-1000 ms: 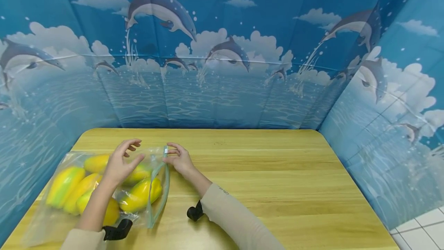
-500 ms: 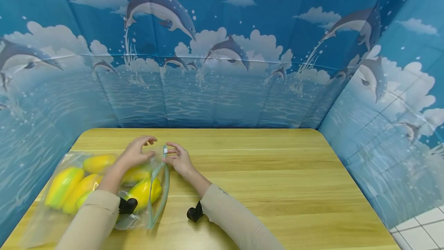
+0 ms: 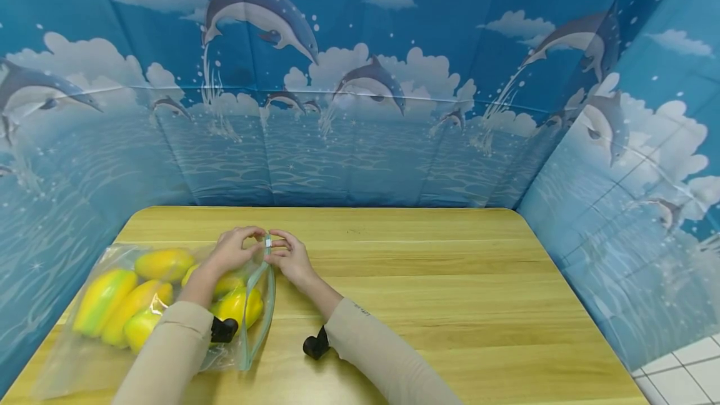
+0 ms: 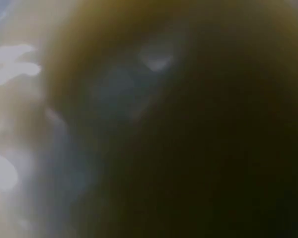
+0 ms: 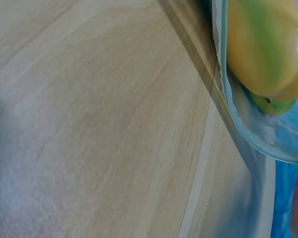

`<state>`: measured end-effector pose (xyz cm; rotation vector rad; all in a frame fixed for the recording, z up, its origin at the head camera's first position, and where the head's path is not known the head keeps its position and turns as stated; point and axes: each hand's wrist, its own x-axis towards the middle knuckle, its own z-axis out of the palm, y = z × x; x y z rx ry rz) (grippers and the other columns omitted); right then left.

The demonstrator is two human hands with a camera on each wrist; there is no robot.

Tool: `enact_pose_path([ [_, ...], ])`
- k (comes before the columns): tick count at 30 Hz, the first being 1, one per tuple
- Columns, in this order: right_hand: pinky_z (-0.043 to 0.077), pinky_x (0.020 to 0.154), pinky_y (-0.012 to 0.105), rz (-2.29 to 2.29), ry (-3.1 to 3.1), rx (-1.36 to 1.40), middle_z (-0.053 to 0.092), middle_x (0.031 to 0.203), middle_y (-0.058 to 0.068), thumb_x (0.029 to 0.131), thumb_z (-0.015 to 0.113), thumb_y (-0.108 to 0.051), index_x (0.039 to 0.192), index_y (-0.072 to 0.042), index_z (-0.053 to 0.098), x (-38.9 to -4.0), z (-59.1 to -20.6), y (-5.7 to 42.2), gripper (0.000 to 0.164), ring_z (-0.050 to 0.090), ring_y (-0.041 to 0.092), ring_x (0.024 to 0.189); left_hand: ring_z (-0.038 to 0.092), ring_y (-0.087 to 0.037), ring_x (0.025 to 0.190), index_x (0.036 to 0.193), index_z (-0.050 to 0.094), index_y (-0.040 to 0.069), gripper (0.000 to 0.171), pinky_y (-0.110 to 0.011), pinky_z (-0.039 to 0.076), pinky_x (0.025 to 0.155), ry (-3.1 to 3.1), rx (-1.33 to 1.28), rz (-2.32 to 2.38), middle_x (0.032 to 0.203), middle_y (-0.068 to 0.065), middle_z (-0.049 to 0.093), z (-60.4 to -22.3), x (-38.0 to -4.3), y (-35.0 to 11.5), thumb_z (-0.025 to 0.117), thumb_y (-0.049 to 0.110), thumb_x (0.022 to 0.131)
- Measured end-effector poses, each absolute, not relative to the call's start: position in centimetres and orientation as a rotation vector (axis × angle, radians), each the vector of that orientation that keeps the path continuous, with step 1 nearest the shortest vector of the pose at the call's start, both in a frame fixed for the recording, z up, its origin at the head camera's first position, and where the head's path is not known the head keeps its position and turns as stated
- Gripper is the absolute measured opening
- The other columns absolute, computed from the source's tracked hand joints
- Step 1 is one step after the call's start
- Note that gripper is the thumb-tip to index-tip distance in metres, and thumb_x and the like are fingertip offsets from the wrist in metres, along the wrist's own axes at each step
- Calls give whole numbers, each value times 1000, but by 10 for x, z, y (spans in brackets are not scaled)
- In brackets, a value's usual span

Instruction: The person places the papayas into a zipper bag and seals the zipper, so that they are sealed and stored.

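Observation:
A clear zip bag [image 3: 79, 361] lies on its side at the table's left, with several yellow-green mangoes [image 3: 104, 302] inside. Its pale green zip edge [image 3: 272, 305] bows apart into an opening facing right. A small white slider [image 3: 268, 243] sits at the far end of that edge. My right hand [image 3: 291, 258] pinches the edge beside the slider. From the left, my left hand [image 3: 233, 252] reaches over the bag, its bent fingers and thumb close to the slider with a gap between them. In the right wrist view, one mango [image 5: 268, 44] shows behind the zip edge [image 5: 231, 104]. The left wrist view is dark and blurred.
The wood-grain table [image 3: 450, 305] extends to the right of the bag. A blue dolphin-print curtain [image 3: 360, 142] hangs behind the table and along its sides. White floor tiles [image 3: 686, 367] show at the lower right. Each wrist wears a black camera [image 3: 316, 345].
My left hand has moved right across the bag to the slider, its fingers and thumb drawing closer together. My right hand has stayed in place on the zip edge.

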<state>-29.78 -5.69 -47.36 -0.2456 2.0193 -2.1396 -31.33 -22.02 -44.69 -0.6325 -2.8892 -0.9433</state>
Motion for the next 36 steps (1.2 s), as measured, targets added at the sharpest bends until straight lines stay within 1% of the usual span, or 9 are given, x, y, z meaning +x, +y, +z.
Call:
enact_pose_path([
  [5,52,72,24,-2133,2036,-230,59,105,11,80,62,6,126,-11,53,-297,-473,-58,50,60,12,80,53,-34,97,102,60,2,16,-60,23,95,-2850,-616,-991,97,-13,63,-449,-313,-220,56,10,90],
  [8,50,68,21,-2108,2089,-236,59,104,9,83,62,1,125,-10,54,-296,-472,-58,44,59,11,79,54,-32,95,98,61,4,12,-59,22,98,-2818,-609,-1010,95,-12,63,-450,-313,-220,54,11,91],
  [9,49,67,20,-2101,2110,-241,59,103,8,83,62,-1,124,-8,55,-297,-472,-59,42,59,10,78,54,-32,94,97,61,4,12,-58,24,98,-2812,-602,-1014,94,-11,63,-450,-313,-219,53,11,91],
  [12,47,64,18,-2087,2182,-267,60,101,7,86,61,-7,119,-4,58,-297,-472,-60,33,57,9,77,52,-29,90,97,61,4,13,-54,30,90,-2802,-577,-1028,91,-9,62,-451,-312,-219,52,12,92],
  [16,47,62,17,-2088,2258,-298,61,97,8,87,61,-12,111,0,61,-298,-473,-62,28,57,8,74,49,-27,88,97,61,5,14,-48,34,80,-2796,-549,-1058,90,-8,61,-451,-311,-219,51,13,92],
  [22,48,62,17,-2041,2378,-317,64,90,9,86,61,-14,104,1,63,-299,-473,-62,23,57,8,73,49,-27,87,95,60,5,12,-48,32,81,-2766,-557,-1085,88,-8,61,-455,-311,-220,52,12,92],
  [26,47,59,15,-1979,2424,-323,64,86,7,87,62,-15,100,0,64,-298,-474,-62,21,55,5,68,50,-27,86,94,60,4,10,-48,32,82,-2742,-546,-1069,88,-8,62,-457,-312,-220,52,10,91],
  [29,46,58,15,-1961,2428,-337,64,84,5,87,61,-15,99,0,63,-296,-476,-62,20,54,4,66,50,-28,86,95,61,3,11,-47,33,80,-2719,-539,-1051,87,-10,62,-456,-310,-219,52,9,91],
  [36,47,63,15,-1929,2408,-375,64,83,5,87,59,-14,100,1,63,-285,-480,-61,20,55,3,69,50,-28,88,99,60,3,14,-44,37,76,-2717,-500,-1037,91,-12,61,-451,-308,-220,51,12,92],
])
